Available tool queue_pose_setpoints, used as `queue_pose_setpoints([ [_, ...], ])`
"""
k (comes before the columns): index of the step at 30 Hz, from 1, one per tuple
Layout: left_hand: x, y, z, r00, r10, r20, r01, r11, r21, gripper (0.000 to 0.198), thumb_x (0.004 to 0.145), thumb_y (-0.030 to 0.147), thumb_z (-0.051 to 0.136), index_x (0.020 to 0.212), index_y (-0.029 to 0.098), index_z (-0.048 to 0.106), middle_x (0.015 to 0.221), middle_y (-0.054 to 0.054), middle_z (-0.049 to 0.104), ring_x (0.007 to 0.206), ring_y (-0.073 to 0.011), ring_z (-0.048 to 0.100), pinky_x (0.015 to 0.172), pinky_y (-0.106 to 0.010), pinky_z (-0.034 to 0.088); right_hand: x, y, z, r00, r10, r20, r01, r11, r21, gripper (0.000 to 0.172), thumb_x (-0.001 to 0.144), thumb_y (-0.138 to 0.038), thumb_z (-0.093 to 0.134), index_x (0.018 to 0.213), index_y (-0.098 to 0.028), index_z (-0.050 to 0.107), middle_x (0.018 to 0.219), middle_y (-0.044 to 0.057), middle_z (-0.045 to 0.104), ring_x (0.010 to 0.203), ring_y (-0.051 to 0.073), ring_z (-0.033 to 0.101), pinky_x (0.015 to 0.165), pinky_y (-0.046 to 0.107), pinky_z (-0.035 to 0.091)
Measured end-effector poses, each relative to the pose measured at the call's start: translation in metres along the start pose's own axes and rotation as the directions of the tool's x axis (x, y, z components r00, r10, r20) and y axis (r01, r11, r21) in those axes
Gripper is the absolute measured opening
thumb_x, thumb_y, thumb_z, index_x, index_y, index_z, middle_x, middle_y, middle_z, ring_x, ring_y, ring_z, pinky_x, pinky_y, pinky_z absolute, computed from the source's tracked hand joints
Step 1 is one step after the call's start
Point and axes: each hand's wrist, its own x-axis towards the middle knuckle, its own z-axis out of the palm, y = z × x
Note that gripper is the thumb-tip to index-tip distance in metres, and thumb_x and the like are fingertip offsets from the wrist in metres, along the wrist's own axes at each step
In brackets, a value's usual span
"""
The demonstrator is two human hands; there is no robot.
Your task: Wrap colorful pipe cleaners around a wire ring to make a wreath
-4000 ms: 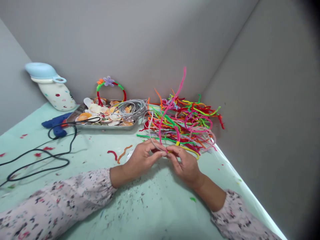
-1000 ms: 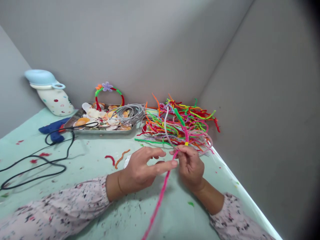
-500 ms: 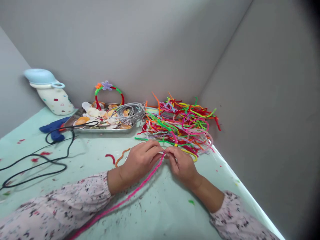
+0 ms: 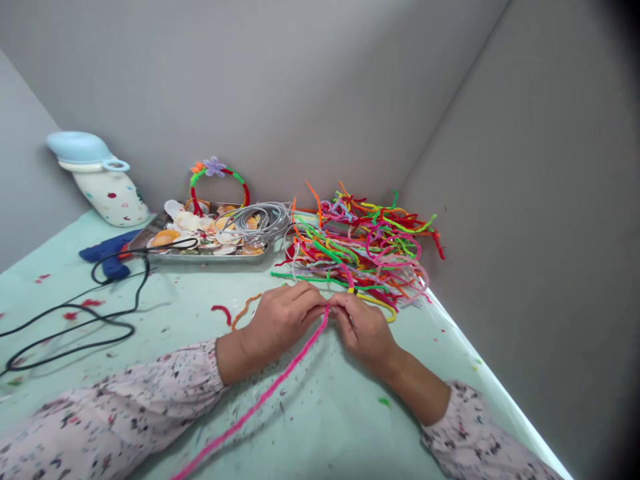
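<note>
My left hand [image 4: 283, 320] and my right hand [image 4: 365, 330] meet fingertip to fingertip above the table. Both pinch a bright pink pipe cleaner [image 4: 273, 387], whose long free end runs down to the bottom edge. Beyond my right fingers a strip wrapped in green, pink and yellow [image 4: 347, 275] reaches toward the pile; my fingers hide whether it joins the pink one. A heap of many-coloured pipe cleaners [image 4: 370, 250] lies just past my hands. Left of my left hand are a bent orange pipe cleaner [image 4: 244, 310] and a short red piece [image 4: 223, 311].
A metal tray [image 4: 215, 259] holds shells and a coil of grey wire [image 4: 265, 221]. A flower-topped hoop [image 4: 245, 190] stands at the tray. Left are a blue glue gun [image 4: 107, 250], its looping black cord [image 4: 75, 363] and a white bottle [image 4: 110, 193]. Grey walls enclose the table.
The free end of the pink pipe cleaner has swung right at the bottom edge. My hands stay almost in place, still pinching. The view has shifted slightly.
</note>
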Motion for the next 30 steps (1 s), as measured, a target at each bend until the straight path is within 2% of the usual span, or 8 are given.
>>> queue_pose_setpoints([
  [8,-0.0024,-0.0031,-0.0006,0.999,-0.017,0.031,0.019,0.997,-0.079,0.017,0.093,0.027,0.05,0.086,0.016,0.062,0.08,-0.003,0.065,0.074,-0.0126,0.06,0.067,-0.023,0.045,0.0006,-0.0021,-0.0002,0.999,-0.05,0.001,0.05,0.999,-0.022,0.014,0.091,-0.013,0.047,0.1,-0.019,0.056,0.086,0.005,0.069,0.075,0.016,0.066,0.065,0.026,0.05],
  [13,-0.0005,-0.0001,-0.0017,0.992,-0.106,0.071,0.112,0.99,-0.09,0.016,0.092,0.024,0.05,0.083,0.017,0.062,0.079,-0.003,0.063,0.076,-0.014,0.058,0.069,-0.025,0.044,0.0016,-0.004,-0.0011,0.997,-0.078,0.004,0.078,0.996,-0.053,0.015,0.092,-0.014,0.045,0.099,-0.019,0.057,0.082,0.004,0.069,0.072,0.016,0.066,0.064,0.027,0.051],
  [18,0.0029,0.0012,-0.0017,0.985,-0.158,0.067,0.165,0.979,-0.116,0.016,0.091,0.024,0.052,0.08,0.016,0.062,0.078,-0.003,0.062,0.077,-0.015,0.058,0.071,-0.026,0.046,0.0023,-0.0036,0.0005,0.998,-0.056,-0.039,0.054,0.998,-0.041,0.021,0.091,-0.013,0.048,0.11,-0.018,0.057,0.101,0.009,0.071,0.093,0.018,0.068,0.078,0.028,0.054],
  [20,0.0021,0.0001,-0.0007,0.984,-0.167,0.064,0.174,0.977,-0.119,0.016,0.091,0.025,0.052,0.081,0.017,0.062,0.08,-0.003,0.063,0.078,-0.0149,0.058,0.072,-0.026,0.046,0.0019,-0.0022,0.0011,0.998,-0.067,-0.022,0.066,0.998,-0.016,0.023,0.09,-0.011,0.048,0.11,-0.018,0.057,0.104,0.009,0.07,0.098,0.018,0.066,0.083,0.029,0.054],
  [25,-0.001,-0.0009,0.0021,0.975,-0.202,0.092,0.213,0.968,-0.131,0.019,0.091,0.028,0.053,0.083,0.017,0.065,0.081,-0.004,0.066,0.078,-0.0154,0.061,0.072,-0.026,0.047,0.0011,-0.001,0.0011,0.999,-0.02,0.032,0.02,1.0,0.009,0.02,0.091,-0.013,0.046,0.105,-0.02,0.059,0.097,0.008,0.07,0.092,0.018,0.067,0.078,0.03,0.056],
  [30,-0.0015,0.0017,0.0018,0.979,-0.199,0.033,0.201,0.97,-0.133,0.013,0.087,0.025,0.059,0.082,0.017,0.068,0.08,-0.003,0.07,0.074,-0.0149,0.063,0.068,-0.025,0.046,0.0022,-0.0026,0.0001,0.998,-0.054,0.033,0.054,0.998,0.019,0.018,0.09,-0.012,0.046,0.103,-0.02,0.057,0.096,0.008,0.069,0.092,0.019,0.067,0.077,0.031,0.056],
])
